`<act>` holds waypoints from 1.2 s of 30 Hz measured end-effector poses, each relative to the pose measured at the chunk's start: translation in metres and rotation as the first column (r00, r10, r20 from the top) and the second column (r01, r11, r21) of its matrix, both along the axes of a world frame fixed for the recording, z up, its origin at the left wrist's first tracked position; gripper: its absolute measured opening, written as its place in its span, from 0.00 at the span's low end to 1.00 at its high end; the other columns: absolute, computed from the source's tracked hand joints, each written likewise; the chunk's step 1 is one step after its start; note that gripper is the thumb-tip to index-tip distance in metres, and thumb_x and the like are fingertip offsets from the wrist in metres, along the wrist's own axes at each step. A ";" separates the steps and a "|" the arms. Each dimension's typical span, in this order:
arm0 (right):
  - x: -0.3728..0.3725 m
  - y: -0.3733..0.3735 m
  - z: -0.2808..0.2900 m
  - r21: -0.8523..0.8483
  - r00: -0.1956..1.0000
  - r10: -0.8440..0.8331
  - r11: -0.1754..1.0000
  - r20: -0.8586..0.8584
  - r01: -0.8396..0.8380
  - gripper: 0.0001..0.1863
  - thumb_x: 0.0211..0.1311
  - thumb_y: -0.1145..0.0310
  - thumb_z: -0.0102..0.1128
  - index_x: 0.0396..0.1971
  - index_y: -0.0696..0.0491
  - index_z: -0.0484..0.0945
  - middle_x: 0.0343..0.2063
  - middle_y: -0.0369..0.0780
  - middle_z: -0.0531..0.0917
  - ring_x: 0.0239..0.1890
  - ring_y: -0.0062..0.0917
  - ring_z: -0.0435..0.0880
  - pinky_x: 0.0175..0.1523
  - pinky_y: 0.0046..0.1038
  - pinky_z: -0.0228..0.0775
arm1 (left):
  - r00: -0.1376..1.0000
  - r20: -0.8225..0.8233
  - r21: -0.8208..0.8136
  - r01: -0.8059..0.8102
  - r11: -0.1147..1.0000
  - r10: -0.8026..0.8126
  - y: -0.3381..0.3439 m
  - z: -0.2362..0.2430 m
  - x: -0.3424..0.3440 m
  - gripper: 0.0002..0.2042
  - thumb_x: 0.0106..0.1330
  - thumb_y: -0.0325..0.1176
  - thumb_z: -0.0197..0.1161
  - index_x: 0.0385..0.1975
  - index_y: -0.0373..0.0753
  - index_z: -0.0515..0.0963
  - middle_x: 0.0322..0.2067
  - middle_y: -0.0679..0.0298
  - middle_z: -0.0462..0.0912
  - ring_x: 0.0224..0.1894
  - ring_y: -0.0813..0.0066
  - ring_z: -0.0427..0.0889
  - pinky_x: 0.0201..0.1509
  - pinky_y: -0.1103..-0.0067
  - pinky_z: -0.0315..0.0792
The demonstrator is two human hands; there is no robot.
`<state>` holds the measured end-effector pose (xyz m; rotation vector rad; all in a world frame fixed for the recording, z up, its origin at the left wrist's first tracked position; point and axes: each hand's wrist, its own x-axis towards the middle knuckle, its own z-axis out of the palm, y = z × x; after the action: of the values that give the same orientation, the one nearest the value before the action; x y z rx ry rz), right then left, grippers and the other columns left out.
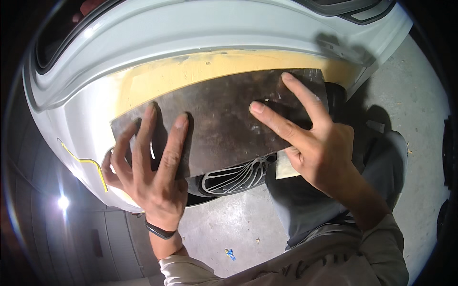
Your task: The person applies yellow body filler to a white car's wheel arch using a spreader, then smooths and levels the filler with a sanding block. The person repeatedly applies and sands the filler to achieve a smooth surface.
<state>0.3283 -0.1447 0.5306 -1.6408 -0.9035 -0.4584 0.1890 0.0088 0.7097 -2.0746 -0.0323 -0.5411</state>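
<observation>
A wide, dark, stained metal spreader blade (222, 121) lies flat against the white car body panel (157, 43), over a band of yellow filler (191, 69) above the wheel arch. My left hand (150, 167) presses on the blade's left end with spread fingers, thumb curled round its lower left corner. My right hand (310, 138) holds the blade's right end, with two fingers stretched out on its face and the others tucked behind its lower edge.
A silver alloy wheel (234, 178) shows under the blade. Grey concrete floor (229, 224) lies below, with a small blue scrap (230, 254) on it. My grey-trousered knee (305, 205) is bent beside the wheel. A bright lamp reflects on the panel (63, 202).
</observation>
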 end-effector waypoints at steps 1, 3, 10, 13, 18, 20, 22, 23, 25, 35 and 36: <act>-0.001 -0.001 -0.003 -0.014 1.000 0.020 1.000 0.004 -0.020 0.45 0.39 0.87 0.65 0.63 0.36 0.86 0.69 0.50 0.77 0.27 0.27 0.89 0.25 0.24 0.80 | 1.000 0.007 -0.017 0.002 1.000 -0.002 -0.003 -0.005 -0.004 0.23 0.71 0.34 0.68 0.63 0.66 0.84 0.63 0.71 0.86 0.65 0.66 0.79 0.72 0.66 0.58; -0.003 -0.003 -0.008 -0.025 0.996 0.084 0.996 -0.012 -0.084 0.44 0.41 0.87 0.65 0.62 0.35 0.86 0.69 0.51 0.77 0.27 0.26 0.89 0.25 0.23 0.80 | 0.998 -0.001 -0.036 -0.057 0.998 0.057 -0.012 -0.012 -0.010 0.21 0.71 0.34 0.67 0.63 0.65 0.84 0.63 0.70 0.86 0.65 0.67 0.79 0.74 0.66 0.56; -0.001 -0.003 -0.012 0.089 0.999 -0.025 0.996 -0.025 0.027 0.44 0.42 0.87 0.65 0.63 0.35 0.86 0.69 0.52 0.76 0.26 0.25 0.88 0.24 0.24 0.80 | 0.997 -0.037 0.014 0.063 0.998 -0.062 -0.014 0.006 0.008 0.26 0.60 0.39 0.74 0.60 0.73 0.85 0.63 0.72 0.84 0.60 0.61 0.79 0.68 0.64 0.66; 0.005 0.002 -0.009 0.130 0.997 -0.060 0.989 -0.057 0.067 0.48 0.37 0.90 0.65 0.64 0.35 0.85 0.68 0.52 0.77 0.23 0.26 0.87 0.24 0.24 0.78 | 0.992 -0.062 0.052 0.111 0.992 -0.107 0.001 0.018 0.025 0.28 0.60 0.39 0.75 0.61 0.75 0.84 0.64 0.73 0.83 0.62 0.60 0.78 0.68 0.63 0.66; 0.007 0.007 -0.005 0.159 0.995 -0.033 0.986 -0.091 0.047 0.49 0.36 0.90 0.63 0.64 0.36 0.85 0.67 0.52 0.78 0.22 0.25 0.86 0.24 0.25 0.78 | 0.989 -0.075 0.047 0.131 0.990 -0.127 0.005 0.022 0.034 0.28 0.57 0.41 0.76 0.59 0.76 0.85 0.64 0.78 0.82 0.62 0.61 0.78 0.69 0.63 0.67; 0.006 0.007 -0.003 0.143 0.995 -0.030 0.989 -0.099 0.044 0.49 0.36 0.90 0.63 0.63 0.36 0.86 0.68 0.51 0.77 0.22 0.25 0.86 0.24 0.25 0.78 | 0.989 -0.073 0.046 0.130 0.990 -0.127 0.003 0.023 0.036 0.26 0.60 0.40 0.75 0.59 0.73 0.85 0.64 0.77 0.83 0.63 0.62 0.78 0.71 0.64 0.67; 0.005 0.004 -0.001 0.106 0.995 -0.035 0.993 -0.096 0.045 0.49 0.35 0.89 0.63 0.63 0.35 0.86 0.68 0.49 0.77 0.22 0.24 0.86 0.23 0.24 0.77 | 0.990 -0.066 0.031 0.123 0.992 -0.121 0.000 0.023 0.035 0.23 0.65 0.37 0.72 0.60 0.68 0.86 0.63 0.74 0.85 0.65 0.63 0.78 0.73 0.66 0.68; 0.004 0.002 0.001 0.076 0.995 -0.039 0.996 -0.093 0.046 0.48 0.35 0.89 0.63 0.62 0.35 0.86 0.68 0.48 0.77 0.23 0.24 0.86 0.23 0.24 0.77 | 0.994 -0.056 0.025 0.094 0.995 -0.092 -0.002 0.022 0.034 0.22 0.65 0.36 0.72 0.59 0.66 0.86 0.62 0.74 0.86 0.65 0.63 0.79 0.73 0.67 0.67; 0.005 -0.002 0.003 0.013 0.995 -0.048 0.999 -0.086 0.049 0.48 0.35 0.88 0.63 0.62 0.34 0.87 0.68 0.46 0.77 0.25 0.24 0.87 0.23 0.23 0.76 | 0.998 -0.040 0.018 0.054 0.998 -0.053 -0.006 0.018 0.030 0.22 0.65 0.36 0.72 0.59 0.66 0.86 0.62 0.73 0.86 0.65 0.63 0.79 0.73 0.67 0.67; 0.005 -0.007 0.000 -0.184 0.991 -0.027 0.982 0.130 0.051 0.39 0.43 0.83 0.65 0.58 0.33 0.89 0.67 0.44 0.78 0.40 0.26 0.91 0.28 0.23 0.79 | 0.988 0.149 -0.097 -0.029 0.995 0.043 -0.012 -0.035 -0.011 0.21 0.61 0.34 0.77 0.55 0.61 0.89 0.58 0.70 0.89 0.62 0.63 0.79 0.69 0.68 0.70; 0.005 -0.007 -0.003 -0.181 0.992 -0.020 0.983 0.126 0.043 0.38 0.44 0.83 0.65 0.57 0.33 0.90 0.67 0.44 0.78 0.41 0.26 0.91 0.29 0.23 0.80 | 0.985 0.157 -0.119 -0.052 0.992 0.071 -0.014 -0.040 -0.015 0.20 0.63 0.35 0.76 0.55 0.62 0.89 0.59 0.71 0.88 0.62 0.64 0.79 0.70 0.66 0.68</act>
<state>0.3333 -0.1521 0.5279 -1.8118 -1.0378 -0.5158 0.1735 -0.0050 0.6693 -2.1284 -0.2261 -0.6810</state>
